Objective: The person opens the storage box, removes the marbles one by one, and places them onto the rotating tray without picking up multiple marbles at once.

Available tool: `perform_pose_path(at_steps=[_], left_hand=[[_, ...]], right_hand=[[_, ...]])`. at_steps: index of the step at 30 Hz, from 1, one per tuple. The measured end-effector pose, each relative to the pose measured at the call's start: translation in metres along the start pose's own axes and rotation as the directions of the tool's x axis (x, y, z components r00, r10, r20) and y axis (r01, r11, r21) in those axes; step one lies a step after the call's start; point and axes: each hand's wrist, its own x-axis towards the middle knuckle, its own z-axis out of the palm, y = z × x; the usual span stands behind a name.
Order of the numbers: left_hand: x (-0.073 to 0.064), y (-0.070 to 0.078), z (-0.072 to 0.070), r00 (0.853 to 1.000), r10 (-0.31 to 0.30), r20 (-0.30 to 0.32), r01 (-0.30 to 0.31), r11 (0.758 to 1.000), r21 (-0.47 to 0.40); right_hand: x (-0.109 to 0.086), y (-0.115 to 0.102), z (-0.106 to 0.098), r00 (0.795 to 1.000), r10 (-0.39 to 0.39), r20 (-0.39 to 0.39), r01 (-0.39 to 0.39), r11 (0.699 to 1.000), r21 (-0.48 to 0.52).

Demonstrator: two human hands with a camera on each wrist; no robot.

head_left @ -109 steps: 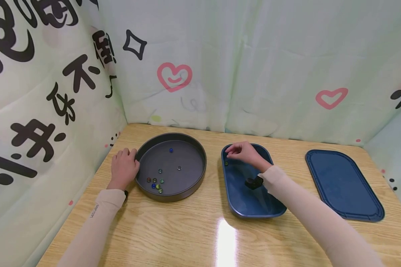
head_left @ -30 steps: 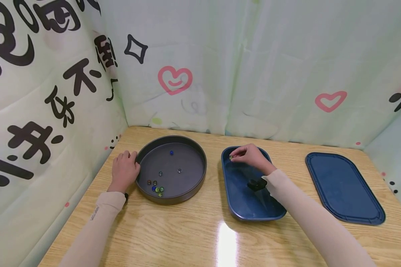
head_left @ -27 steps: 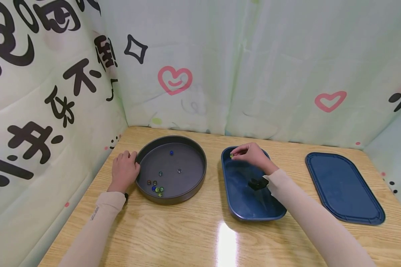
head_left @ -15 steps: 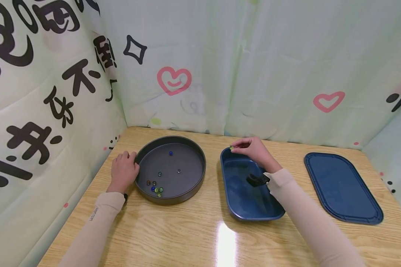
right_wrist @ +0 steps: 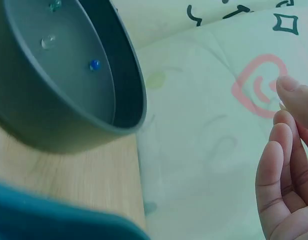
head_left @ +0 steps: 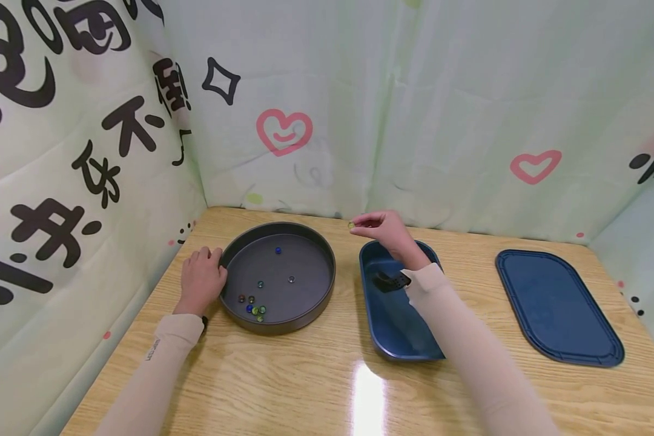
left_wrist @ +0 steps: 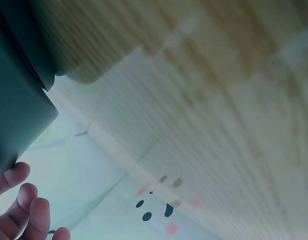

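Note:
My right hand (head_left: pixel 389 233) pinches a yellowish-green marble (head_left: pixel 351 225) between thumb and fingertips. It is raised past the far left corner of the deep blue tray (head_left: pixel 400 330), short of the round dark pan (head_left: pixel 305 266). In the right wrist view the fingers (right_wrist: pixel 274 165) hide nearly all of that marble. My left hand (head_left: pixel 203 277) holds the pan's left rim, its fingers bent; the left wrist view shows one fingertip (left_wrist: pixel 16 172) against the wall. Several marbles lie in the pan, clustered near its front left, with a blue marble (head_left: pixel 278 250) farther back.
A flat blue lid (head_left: pixel 561 309) lies on the wooden table (head_left: pixel 300 375), right of the tray. Printed curtains (head_left: pixel 441 121) stand behind and along the left side. A black strap (head_left: pixel 389 281) is on the right wrist.
My right hand has picked the marble up from the tray's far left corner, lifted it over the rim and moved left. The left hand has stayed at the pan.

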Motion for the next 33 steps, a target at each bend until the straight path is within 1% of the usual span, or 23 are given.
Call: perform_pose_path(at_steps=[4, 9, 13, 16, 25, 33], left_hand=[[0.000, 0.000, -0.001, 1.000, -0.003, -0.007, 0.003, 1.000, -0.001], [0.001, -0.001, 0.001, 1.000, -0.006, -0.010, 0.006, 1.000, -0.003], [0.001, 0.000, 0.002, 1.000, -0.009, -0.003, 0.009, 1.000, -0.006], [0.001, 0.001, 0.001, 1.000, -0.015, 0.003, 0.015, 1.000, -0.007], [0.001, 0.005, -0.002, 1.000, -0.016, -0.016, 0.016, 1.000, -0.009], [0.001, 0.004, -0.001, 1.000, -0.017, 0.004, 0.017, 1.000, -0.005]], right_hand=[[0.011, -0.005, 0.013, 1.000, 0.002, 0.012, -0.002, 1.000, 0.008], [0.027, -0.006, 0.030, 1.000, 0.008, 0.019, -0.007, 1.000, -0.017], [0.039, -0.001, 0.044, 0.999, -0.006, 0.042, 0.008, 0.999, -0.034], [0.047, 0.005, 0.054, 0.998, -0.016, 0.064, 0.018, 0.999, -0.027], [0.061, 0.016, 0.081, 0.994, -0.028, 0.104, 0.040, 0.992, -0.116], [0.070, 0.022, 0.098, 0.992, -0.004, 0.123, 0.029, 0.979, -0.201]])
